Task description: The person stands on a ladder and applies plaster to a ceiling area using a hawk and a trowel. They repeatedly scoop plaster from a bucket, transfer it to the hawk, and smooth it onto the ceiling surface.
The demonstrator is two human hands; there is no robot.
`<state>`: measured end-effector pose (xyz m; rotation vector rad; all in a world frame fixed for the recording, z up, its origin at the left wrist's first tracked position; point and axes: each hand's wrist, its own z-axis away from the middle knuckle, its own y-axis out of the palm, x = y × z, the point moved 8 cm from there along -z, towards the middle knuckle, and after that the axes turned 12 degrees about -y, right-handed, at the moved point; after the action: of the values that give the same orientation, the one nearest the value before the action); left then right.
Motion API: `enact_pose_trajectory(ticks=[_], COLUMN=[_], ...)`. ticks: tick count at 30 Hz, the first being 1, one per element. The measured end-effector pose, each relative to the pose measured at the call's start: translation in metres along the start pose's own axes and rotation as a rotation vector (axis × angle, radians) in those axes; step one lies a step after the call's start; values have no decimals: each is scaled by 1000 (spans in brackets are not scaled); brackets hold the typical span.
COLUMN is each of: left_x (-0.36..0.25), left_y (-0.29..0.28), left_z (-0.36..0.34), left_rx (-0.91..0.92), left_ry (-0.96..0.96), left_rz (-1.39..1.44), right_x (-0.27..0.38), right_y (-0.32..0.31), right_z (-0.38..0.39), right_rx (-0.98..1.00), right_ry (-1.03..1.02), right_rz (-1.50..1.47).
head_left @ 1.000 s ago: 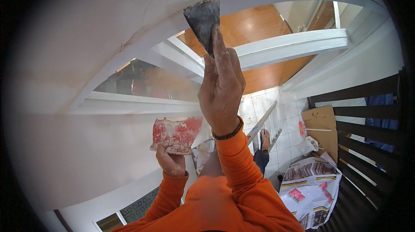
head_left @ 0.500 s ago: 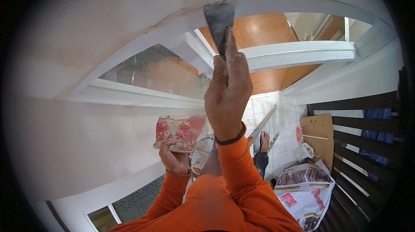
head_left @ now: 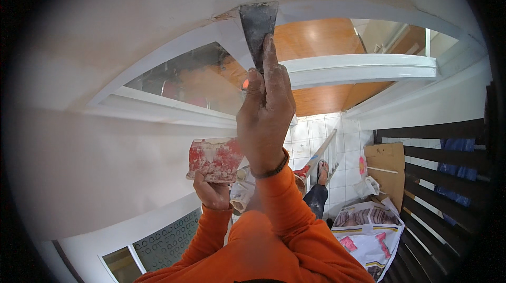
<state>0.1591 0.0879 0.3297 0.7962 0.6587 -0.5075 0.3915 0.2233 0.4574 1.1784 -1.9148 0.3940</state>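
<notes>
My right hand [head_left: 268, 114] is raised, closed round the handle of a putty knife [head_left: 258, 27], its index finger laid along the dark blade. The blade's top edge meets the wall [head_left: 158, 14] at the upper rim of the white window frame [head_left: 190, 40]. Brownish smears mark the wall near that rim. Lower and to the left, my left hand [head_left: 212, 192] grips a red plate [head_left: 213, 160] crusted with pale filler, its thumb over the lower edge. The plate is apart from the wall and the knife.
Below me stands a ladder [head_left: 321, 151] on white floor tiles [head_left: 342, 177], with a foot beside it. On the right are a cardboard piece [head_left: 387, 167], a large printed bag [head_left: 369, 230] and dark slatted railings [head_left: 445, 154]. A patterned panel [head_left: 168, 241] shows lower left.
My right hand and the putty knife have moved a little left along the window frame's rim. The left hand still holds the red plate in nearly the same place.
</notes>
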Motion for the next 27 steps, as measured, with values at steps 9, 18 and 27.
enact_pose_trajectory(ticks=[9, 18, 27], left_x=[-1, -6, -32], left_y=[-2, -3, 81], left_z=[-4, -7, -13], left_rx=[-3, 56, 436], left_ry=[12, -7, -334], left_rz=[-9, 58, -14], right_x=[10, -34, -14], right_y=[15, 13, -37], right_z=[6, 48, 46], right_rx=[36, 62, 447], right_ry=[-82, 373, 211], right_rz=[-11, -816, -763])
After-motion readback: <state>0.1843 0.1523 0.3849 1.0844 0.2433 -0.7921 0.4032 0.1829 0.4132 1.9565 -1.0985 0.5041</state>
